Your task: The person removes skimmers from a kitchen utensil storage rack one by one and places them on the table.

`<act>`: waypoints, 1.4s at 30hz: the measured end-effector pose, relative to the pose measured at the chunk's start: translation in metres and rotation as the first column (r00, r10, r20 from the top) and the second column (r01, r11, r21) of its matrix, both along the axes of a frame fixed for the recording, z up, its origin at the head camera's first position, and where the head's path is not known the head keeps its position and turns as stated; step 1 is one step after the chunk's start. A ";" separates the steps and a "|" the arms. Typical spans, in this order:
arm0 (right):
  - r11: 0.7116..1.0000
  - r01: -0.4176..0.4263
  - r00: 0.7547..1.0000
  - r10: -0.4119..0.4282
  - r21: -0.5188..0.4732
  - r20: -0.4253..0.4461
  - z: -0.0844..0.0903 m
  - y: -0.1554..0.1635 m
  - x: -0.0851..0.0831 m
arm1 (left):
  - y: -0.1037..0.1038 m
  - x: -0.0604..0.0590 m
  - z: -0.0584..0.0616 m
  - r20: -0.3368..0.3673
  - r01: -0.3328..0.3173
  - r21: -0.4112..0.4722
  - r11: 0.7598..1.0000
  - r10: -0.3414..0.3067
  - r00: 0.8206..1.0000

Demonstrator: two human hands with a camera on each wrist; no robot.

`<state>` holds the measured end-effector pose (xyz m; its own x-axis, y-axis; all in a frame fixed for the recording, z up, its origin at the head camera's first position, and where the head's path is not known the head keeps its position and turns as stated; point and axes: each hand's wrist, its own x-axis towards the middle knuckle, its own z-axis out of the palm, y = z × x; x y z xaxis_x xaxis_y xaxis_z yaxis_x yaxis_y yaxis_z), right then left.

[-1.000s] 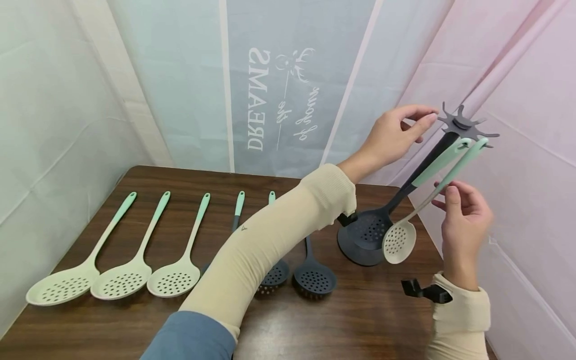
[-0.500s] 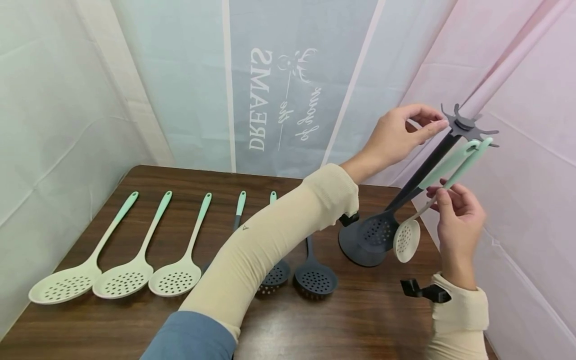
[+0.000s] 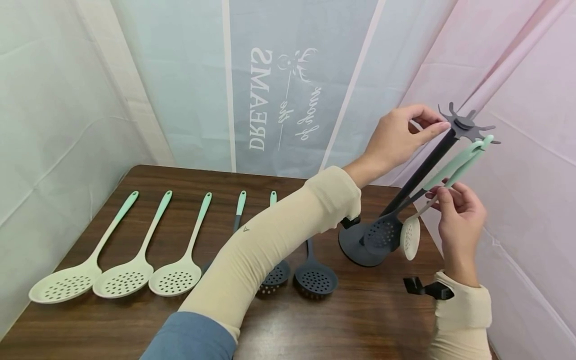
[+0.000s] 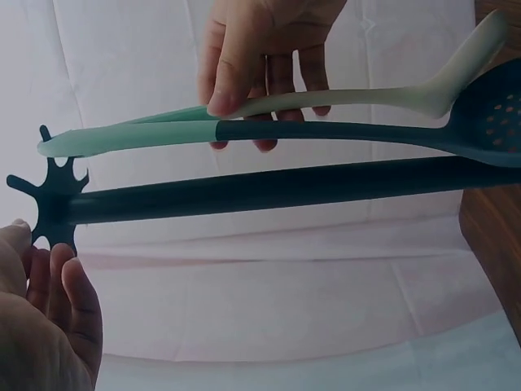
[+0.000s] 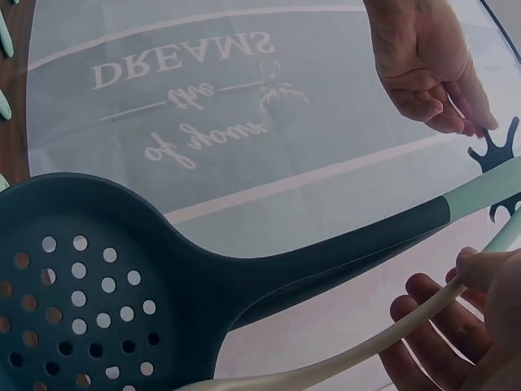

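At the right of the table stands a dark utensil rack (image 3: 416, 172) with a round base and a star of hooks on top. My left hand (image 3: 407, 130) pinches one of its hooks between thumb and fingers. A dark skimmer (image 3: 382, 234) with a mint handle end hangs from the rack. Beside it is a cream skimmer (image 3: 410, 237), its bowl seen nearly edge-on. My right hand (image 3: 461, 215) pinches this one's handle between thumb and fingers, just below the mint part. Its mint tip is up at the hooks, overlapping the dark skimmer's tip in the head view.
On the brown table (image 3: 360, 310) several skimmers lie in a row, handles pointing away. Cream ones (image 3: 175, 281) are at the left, dark ones (image 3: 315, 280) nearer the rack, partly behind my left sleeve (image 3: 270, 250). Pale curtains (image 3: 189, 100) surround the table.
The rack has turned, carrying the hanging dark skimmer rightward. The cream skimmer's bowl has shifted right and rotated toward edge-on. My left hand has moved slightly right and now pinches a hook.
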<state>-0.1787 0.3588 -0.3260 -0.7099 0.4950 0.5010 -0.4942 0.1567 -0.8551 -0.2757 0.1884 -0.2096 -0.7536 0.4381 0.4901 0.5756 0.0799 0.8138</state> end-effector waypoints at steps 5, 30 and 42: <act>1.000 -0.003 1.000 0.003 0.001 -0.011 0.001 0.002 -0.003 | -0.001 0.002 -0.001 -0.039 -0.002 -0.007 1.000 0.002 0.999; 0.995 -0.002 0.998 -0.005 -0.095 -0.070 0.003 0.012 0.002 | 0.000 0.008 0.000 -0.167 0.025 -0.087 0.996 -0.039 0.985; 0.997 0.056 0.997 -0.053 -0.055 0.058 0.002 0.032 0.008 | 0.000 0.012 -0.003 -0.225 0.050 -0.085 0.995 -0.068 0.972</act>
<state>-0.1709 0.3904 -0.3240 -0.7076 0.5602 0.4307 -0.4366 0.1326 -0.8898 -0.2642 0.1880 -0.2123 -0.5981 0.5222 0.6079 0.7503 0.0983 0.6538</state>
